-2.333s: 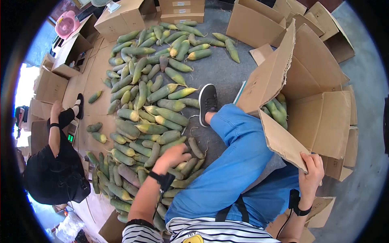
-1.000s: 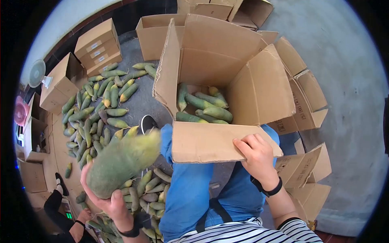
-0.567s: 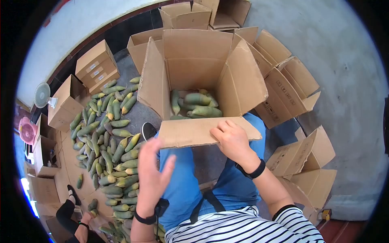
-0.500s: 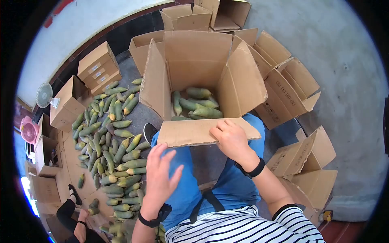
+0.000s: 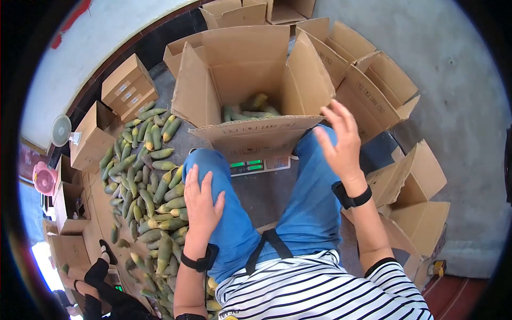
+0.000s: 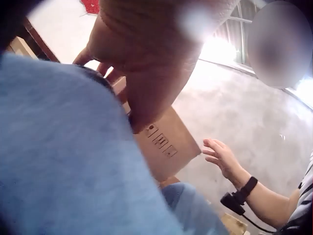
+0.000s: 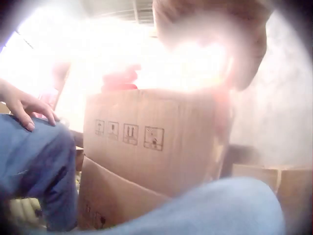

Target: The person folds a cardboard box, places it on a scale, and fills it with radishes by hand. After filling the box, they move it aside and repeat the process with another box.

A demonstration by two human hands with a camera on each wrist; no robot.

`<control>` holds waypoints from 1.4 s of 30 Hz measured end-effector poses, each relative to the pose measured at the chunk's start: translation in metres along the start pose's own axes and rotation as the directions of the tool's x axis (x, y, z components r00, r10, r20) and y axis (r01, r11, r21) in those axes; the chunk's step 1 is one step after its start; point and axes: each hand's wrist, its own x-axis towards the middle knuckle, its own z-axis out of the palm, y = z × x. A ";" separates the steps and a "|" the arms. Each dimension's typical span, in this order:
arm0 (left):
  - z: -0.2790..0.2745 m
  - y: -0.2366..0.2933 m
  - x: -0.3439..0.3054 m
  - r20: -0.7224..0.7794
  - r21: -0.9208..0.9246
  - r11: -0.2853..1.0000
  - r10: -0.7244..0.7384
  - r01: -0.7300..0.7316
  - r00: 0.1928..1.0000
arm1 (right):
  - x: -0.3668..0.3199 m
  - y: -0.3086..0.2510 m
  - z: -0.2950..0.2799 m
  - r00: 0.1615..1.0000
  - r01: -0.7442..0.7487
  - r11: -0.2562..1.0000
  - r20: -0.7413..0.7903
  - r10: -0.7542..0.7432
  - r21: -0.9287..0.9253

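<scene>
My left hand rests on my left knee, fingers spread and holding nothing. My right hand is raised beside the near right corner of a tall cardboard box, fingers relaxed, nothing in them. Several green radishes lie at the bottom of this box, partly hidden by its near flap. The box sits between my knees, on a scale with lit green displays. In the right wrist view, the printed flap stands upright above a crease; glare washes out much of the right hand.
A large heap of green radishes covers the floor on the left. Open cardboard boxes stand at the right and back, with more beside my right arm. Another person's arm and legs show at lower left, near a pink fan.
A second ago my left hand held a radish; it has since emptied and dropped back onto my knee. My right hand has let go of the near flap, which has swung up from lying outward.
</scene>
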 end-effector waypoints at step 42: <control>0.111 -0.247 -0.259 0.231 0.328 0.382 -0.919 0.864 0.319 | -0.051 0.023 0.024 0.757 0.059 0.814 0.557 0.341 -0.578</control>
